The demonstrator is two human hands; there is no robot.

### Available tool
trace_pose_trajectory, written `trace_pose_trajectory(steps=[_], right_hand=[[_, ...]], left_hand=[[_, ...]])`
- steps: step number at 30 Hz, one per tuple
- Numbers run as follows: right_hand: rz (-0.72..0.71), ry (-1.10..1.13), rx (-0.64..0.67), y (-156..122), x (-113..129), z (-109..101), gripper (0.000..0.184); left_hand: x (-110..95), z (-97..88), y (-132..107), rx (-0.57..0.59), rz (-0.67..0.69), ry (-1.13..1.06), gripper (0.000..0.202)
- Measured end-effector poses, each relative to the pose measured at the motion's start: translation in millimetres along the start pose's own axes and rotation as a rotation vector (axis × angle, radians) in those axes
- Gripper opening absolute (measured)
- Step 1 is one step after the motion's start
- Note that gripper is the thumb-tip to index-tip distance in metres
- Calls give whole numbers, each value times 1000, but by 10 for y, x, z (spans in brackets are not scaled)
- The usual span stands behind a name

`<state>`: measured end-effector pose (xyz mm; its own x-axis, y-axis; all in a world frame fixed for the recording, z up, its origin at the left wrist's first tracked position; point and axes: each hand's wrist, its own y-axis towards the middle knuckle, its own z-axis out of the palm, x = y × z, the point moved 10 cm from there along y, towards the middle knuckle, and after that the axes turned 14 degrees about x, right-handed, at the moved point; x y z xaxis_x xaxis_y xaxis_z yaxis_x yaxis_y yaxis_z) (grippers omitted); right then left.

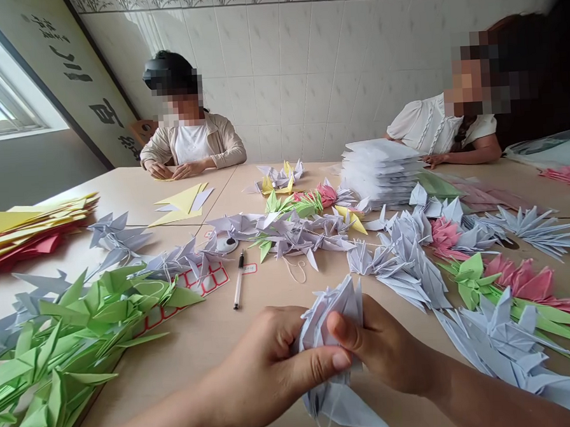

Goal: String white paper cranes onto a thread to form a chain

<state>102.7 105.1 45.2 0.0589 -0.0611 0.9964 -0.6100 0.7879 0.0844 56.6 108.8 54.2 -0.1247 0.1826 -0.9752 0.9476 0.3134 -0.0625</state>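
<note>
Both of my hands grip a bundle of pale lavender folded paper cranes [331, 313] low in the middle of the view, just above the beige table [210, 338]. My left hand [269, 367] wraps the bundle from the left, thumb pressed across its front. My right hand [385, 351] clasps it from the right, thumb over the paper. Wings of the bundle stick up above the fingers and a flap hangs below them.
Green paper cranes [72, 339] pile at the left, lavender, pink and green ones [485, 292] at the right and centre. A pen [239, 279] and red-bordered label sheet [197, 283] lie ahead. Stacks of white paper [381, 170] and yellow-red paper [28, 230] stand farther off. Two people sit opposite.
</note>
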Motion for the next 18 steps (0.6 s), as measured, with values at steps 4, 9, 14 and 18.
trace_pose_trajectory(steps=[4, 9, 14, 18], right_hand=[[12, -38, -18, 1, -26, -39, 49], [-65, -125, -64, -17, 104, -28, 44], [33, -64, -108, -34, -23, -90, 46], [65, -96, -190, -64, -30, -197, 49]], left_hand=[[72, -2, 5, -19, -19, -62, 44], [14, -10, 5, -29, 62, 20, 42], [139, 16, 39, 59, 0, -241, 45], [165, 21, 31, 88, -34, -302, 44]])
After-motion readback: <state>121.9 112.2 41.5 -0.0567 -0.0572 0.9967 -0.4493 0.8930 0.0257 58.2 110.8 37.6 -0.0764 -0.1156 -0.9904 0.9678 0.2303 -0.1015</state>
